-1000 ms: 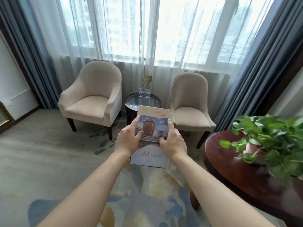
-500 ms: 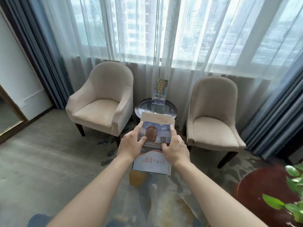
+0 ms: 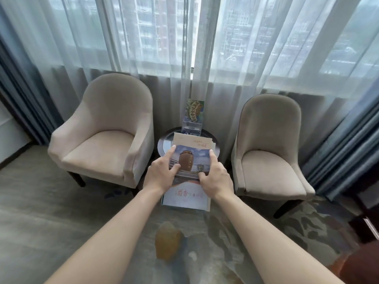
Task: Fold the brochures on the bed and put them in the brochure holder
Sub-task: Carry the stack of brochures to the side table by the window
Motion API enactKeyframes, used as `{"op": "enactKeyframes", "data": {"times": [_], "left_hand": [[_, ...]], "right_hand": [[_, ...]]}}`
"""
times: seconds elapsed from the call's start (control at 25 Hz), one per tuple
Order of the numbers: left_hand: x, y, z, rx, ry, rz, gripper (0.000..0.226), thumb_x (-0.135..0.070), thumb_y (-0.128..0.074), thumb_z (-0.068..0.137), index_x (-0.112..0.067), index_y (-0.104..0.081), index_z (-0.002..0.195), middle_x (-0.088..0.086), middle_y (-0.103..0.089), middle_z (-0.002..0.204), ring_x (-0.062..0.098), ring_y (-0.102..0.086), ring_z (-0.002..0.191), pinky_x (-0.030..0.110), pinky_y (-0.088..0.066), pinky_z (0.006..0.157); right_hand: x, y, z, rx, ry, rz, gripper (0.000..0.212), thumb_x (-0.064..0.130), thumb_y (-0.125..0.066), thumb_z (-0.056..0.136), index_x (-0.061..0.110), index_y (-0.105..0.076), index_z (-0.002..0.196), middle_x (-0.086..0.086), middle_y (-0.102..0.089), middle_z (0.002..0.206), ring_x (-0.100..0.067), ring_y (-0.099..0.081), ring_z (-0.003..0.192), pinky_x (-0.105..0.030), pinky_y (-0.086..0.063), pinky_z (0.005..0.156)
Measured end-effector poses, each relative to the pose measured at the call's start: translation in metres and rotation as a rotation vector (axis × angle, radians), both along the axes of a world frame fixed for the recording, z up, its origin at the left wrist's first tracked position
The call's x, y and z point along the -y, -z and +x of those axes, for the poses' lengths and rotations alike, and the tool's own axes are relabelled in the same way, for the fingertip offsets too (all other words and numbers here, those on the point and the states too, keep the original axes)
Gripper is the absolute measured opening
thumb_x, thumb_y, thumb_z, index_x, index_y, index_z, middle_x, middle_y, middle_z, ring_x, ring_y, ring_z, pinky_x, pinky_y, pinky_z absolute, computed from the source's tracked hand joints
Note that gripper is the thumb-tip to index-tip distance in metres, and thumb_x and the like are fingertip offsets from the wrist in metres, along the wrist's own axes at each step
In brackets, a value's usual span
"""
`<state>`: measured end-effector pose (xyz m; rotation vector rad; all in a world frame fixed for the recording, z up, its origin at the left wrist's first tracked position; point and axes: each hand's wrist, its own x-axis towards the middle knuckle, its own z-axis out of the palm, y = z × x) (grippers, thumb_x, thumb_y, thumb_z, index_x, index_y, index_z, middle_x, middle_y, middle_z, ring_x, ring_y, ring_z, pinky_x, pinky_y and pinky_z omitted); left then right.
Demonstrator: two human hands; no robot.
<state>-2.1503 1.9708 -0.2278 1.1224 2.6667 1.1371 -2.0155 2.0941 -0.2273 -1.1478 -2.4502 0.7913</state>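
Observation:
I hold a stack of folded brochures (image 3: 189,160) in front of me, above the carpet. The top one shows a brown jar against a blue sky, with red characters on its white lower part. My left hand (image 3: 162,173) grips the stack's left edge, thumb on top. My right hand (image 3: 215,177) grips the right edge in the same way. Beyond the stack, a clear brochure holder (image 3: 191,121) stands on a small round glass-topped table (image 3: 166,142). A green and yellow leaflet stands upright in the holder.
Two beige armchairs flank the small table: one on the left (image 3: 106,136), one on the right (image 3: 268,152). Sheer curtains cover the window behind them, with blue drapes at both sides. A dark red round table's edge (image 3: 363,265) shows at the bottom right.
The view has moved closer to the small table and turned left. The plant and most of the red table have left the frame. Both hands keep the same grip on the stack.

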Motion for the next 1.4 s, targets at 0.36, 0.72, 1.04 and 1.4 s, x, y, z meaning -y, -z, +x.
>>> {"op": "enactKeyframes", "data": {"times": [0.36, 0.72, 1.04, 1.4], "left_hand": [[-0.137, 0.041, -0.147, 0.005, 0.024, -0.079, 0.067, -0.033, -0.064, 0.093, -0.034, -0.033, 0.152, 0.008, -0.07, 0.113, 0.028, -0.065, 0.101, 0.036, -0.05, 0.082], [-0.256, 0.062, -0.267, 0.054, 0.014, -0.132, 0.066, -0.036, -0.065, 0.092, -0.035, -0.035, 0.151, 0.008, -0.069, 0.118, 0.028, -0.064, 0.103, 0.035, -0.051, 0.082], [-0.341, 0.114, -0.374, 0.138, 0.089, -0.2, 0.067, -0.037, -0.062, 0.094, -0.037, -0.03, 0.152, 0.006, -0.069, 0.118, 0.026, -0.063, 0.104, 0.039, -0.053, 0.086], [-0.387, 0.205, -0.428, 0.3, 0.14, -0.327, 0.068, -0.027, -0.057, 0.097, -0.034, -0.021, 0.155, 0.005, -0.066, 0.122, 0.024, -0.061, 0.107, 0.035, -0.047, 0.087]], "right_hand": [[-0.132, 0.04, -0.141, 0.02, 0.025, -0.051, 0.083, 0.035, -0.058, 0.089, 0.035, -0.009, 0.156, -0.004, -0.058, 0.122, -0.026, -0.061, 0.102, -0.037, -0.051, 0.075], [-0.252, 0.06, -0.263, 0.087, 0.021, -0.111, 0.081, 0.034, -0.056, 0.09, 0.035, -0.01, 0.156, -0.005, -0.056, 0.131, -0.028, -0.059, 0.111, -0.04, -0.051, 0.087], [-0.326, 0.103, -0.363, 0.173, 0.093, -0.156, 0.077, 0.034, -0.055, 0.093, 0.033, -0.011, 0.157, -0.004, -0.054, 0.131, -0.026, -0.058, 0.112, -0.039, -0.05, 0.087], [-0.377, 0.187, -0.417, 0.316, 0.065, -0.26, 0.077, 0.036, -0.05, 0.095, 0.038, -0.004, 0.156, -0.005, -0.051, 0.131, -0.031, -0.056, 0.115, -0.044, -0.047, 0.091]]}}
